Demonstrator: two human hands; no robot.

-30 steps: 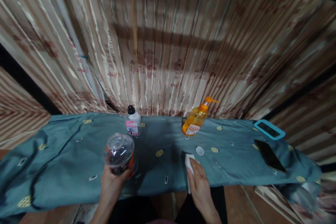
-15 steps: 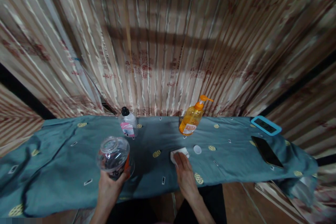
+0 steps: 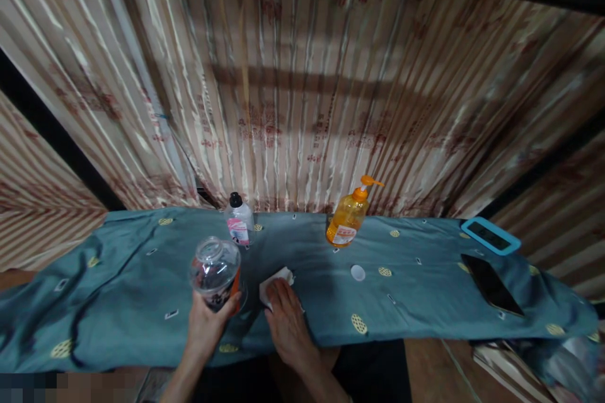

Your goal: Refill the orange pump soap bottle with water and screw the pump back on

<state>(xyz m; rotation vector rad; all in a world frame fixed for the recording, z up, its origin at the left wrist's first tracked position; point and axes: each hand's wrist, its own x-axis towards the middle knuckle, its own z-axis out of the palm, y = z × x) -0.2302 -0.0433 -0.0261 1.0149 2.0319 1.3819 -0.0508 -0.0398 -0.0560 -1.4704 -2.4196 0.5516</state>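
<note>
My left hand (image 3: pixel 208 321) is wrapped round a clear plastic cup (image 3: pixel 216 271) with a clear lid and dark and orange print, held above the left part of the cloth. My right hand (image 3: pixel 287 321) presses a folded white tissue (image 3: pixel 275 283) against the teal tablecloth (image 3: pixel 321 302), its fingers together over it. Part of the tissue is hidden beneath those fingers. Just behind the cup stands a clear bottle (image 3: pixel 239 227) with a black cap and pink label. A yellow pump bottle (image 3: pixel 347 220) with an orange top stands farther right, and a small white disc (image 3: pixel 358 272) lies in front of it.
At the right end of the table lie a black phone (image 3: pixel 491 283) and a blue-framed device (image 3: pixel 491 236) with a dark display. A striped curtain (image 3: pixel 302 107) hangs along the back edge. Dark poles (image 3: pixel 61 138) slant down at both sides.
My right hand has slid left across the cloth with the tissue, closer to the cup. My left hand still holds the cup. The whole view has shifted slightly.
</note>
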